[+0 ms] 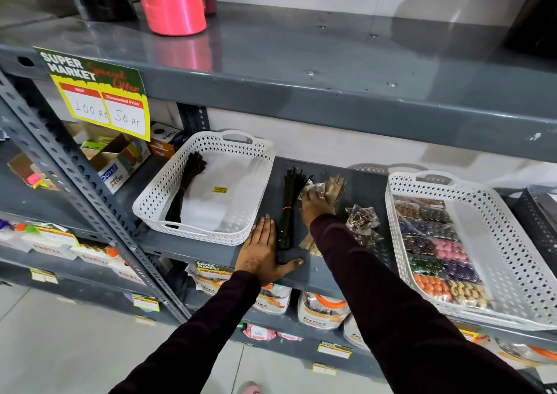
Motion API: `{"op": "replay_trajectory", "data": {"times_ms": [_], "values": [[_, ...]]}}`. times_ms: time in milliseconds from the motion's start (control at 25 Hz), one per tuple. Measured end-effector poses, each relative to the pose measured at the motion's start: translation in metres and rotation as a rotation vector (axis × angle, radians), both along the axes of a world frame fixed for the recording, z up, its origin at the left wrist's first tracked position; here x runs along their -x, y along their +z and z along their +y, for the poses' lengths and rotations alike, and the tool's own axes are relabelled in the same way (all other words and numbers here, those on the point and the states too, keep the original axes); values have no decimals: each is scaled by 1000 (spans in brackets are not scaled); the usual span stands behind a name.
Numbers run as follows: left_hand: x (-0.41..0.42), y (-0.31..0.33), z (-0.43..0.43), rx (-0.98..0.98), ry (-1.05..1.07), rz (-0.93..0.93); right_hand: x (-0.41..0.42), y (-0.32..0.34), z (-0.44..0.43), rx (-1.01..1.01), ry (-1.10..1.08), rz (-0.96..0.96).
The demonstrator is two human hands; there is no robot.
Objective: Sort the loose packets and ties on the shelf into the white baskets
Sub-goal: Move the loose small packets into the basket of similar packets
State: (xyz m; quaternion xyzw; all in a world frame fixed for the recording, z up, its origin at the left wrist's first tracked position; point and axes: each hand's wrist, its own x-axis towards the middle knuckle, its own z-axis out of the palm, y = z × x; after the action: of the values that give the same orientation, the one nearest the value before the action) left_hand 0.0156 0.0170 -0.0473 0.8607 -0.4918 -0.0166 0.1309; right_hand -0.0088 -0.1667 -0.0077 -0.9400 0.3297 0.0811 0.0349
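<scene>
Grey metal shelf carrying two white baskets. Left hand lying flat on shelf, fingers spread, palm down, holding nothing, just beside loose black tie bundle. Right hand reaching in, fingers closing over clear packet atop tan tie bundle; grip partly hiding, firmness unclear. Crumpled button packet lying near right basket of button packets. Left basket holding one black bundle.
</scene>
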Motion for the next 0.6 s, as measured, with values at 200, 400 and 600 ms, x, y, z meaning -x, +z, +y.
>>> {"op": "replay_trajectory", "data": {"times_ms": [200,400,600], "values": [[-1,-1,-1,-38,17,-61,6,19,29,153,-56,-119],[0,-2,-2,-70,24,-95,25,35,36,169,77,-82],[0,-1,-1,-62,13,-69,56,62,37,167,-30,-231]]}}
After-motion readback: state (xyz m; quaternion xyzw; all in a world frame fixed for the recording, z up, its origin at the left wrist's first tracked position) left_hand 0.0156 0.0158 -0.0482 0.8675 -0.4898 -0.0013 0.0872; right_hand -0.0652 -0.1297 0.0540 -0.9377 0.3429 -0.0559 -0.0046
